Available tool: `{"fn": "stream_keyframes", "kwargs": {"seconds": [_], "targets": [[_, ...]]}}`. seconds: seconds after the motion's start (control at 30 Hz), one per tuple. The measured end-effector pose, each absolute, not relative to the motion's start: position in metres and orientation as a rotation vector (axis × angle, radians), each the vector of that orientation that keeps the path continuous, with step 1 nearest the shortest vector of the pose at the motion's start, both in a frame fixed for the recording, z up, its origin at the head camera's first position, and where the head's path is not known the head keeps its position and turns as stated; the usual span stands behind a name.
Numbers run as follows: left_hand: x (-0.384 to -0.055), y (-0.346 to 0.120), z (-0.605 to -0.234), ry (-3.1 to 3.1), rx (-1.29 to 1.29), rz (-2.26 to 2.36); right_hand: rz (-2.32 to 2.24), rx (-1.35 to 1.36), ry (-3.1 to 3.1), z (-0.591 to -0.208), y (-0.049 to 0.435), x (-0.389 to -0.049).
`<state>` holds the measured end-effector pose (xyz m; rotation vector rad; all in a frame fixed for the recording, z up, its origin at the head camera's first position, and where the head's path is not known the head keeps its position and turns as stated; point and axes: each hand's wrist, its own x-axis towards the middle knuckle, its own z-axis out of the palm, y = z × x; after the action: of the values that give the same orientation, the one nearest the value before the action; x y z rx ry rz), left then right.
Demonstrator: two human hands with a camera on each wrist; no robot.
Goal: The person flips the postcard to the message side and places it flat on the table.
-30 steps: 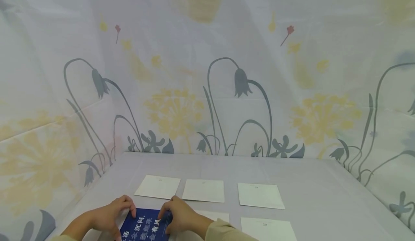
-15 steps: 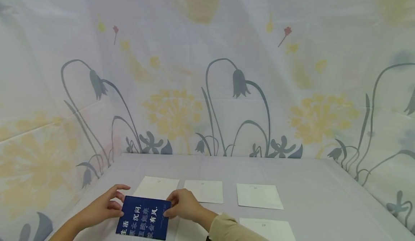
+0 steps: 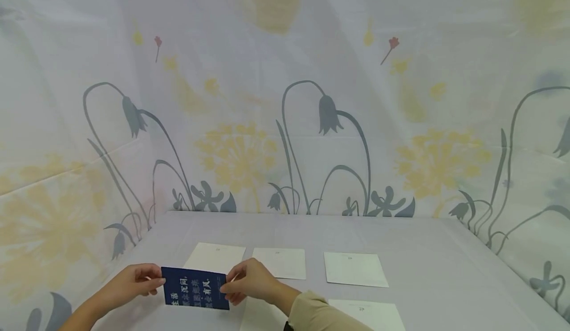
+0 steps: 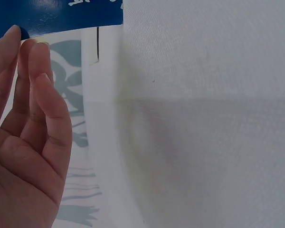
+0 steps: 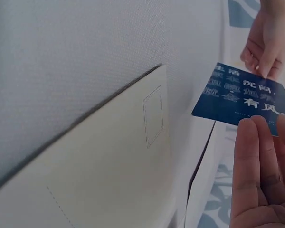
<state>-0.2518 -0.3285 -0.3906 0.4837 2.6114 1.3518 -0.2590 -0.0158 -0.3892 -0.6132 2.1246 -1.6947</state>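
Observation:
A dark blue postcard point(image 3: 195, 289) with white Chinese characters is held up between both hands, tilted so its printed face shows in the head view. My left hand point(image 3: 133, 282) pinches its left edge between thumb and fingers. At the opposite edge, my right hand point(image 3: 255, 284) grips it with the thumb on the printed face. In the left wrist view, the thumb and fingertips of the left hand point(image 4: 33, 123) meet at the edge of the postcard point(image 4: 52, 16). Beneath the right hand, a cream postcard point(image 3: 260, 316) lies partly hidden.
Several cream postcards lie plain side up on the pale tablecloth point(image 3: 436, 271): a back row with one at left point(image 3: 213, 256), one in the middle point(image 3: 280, 264) and one at right point(image 3: 356, 270), and another nearer point(image 3: 371, 316). A flower-patterned curtain point(image 3: 249, 98) stands behind.
Both hands have lifted the blue postcard from low near the table and tilted it. The left hand, loosened half a second ago with fingers spread, now pinches the left edge.

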Motion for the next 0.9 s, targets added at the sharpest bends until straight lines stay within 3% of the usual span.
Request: {"fn": "stream_keyframes", "kwargs": {"seconds": [0.57,0.9], "targets": [[-0.248,-0.347,-0.395,2.180,0.508,1.608,-1.647,-0.691,2.172,-0.392,-0.009,-0.261],[-0.244,-0.346,-0.396,2.067,0.426,1.689,-1.458,-0.891,2.420,-0.390,-0.012,-0.259]]}}
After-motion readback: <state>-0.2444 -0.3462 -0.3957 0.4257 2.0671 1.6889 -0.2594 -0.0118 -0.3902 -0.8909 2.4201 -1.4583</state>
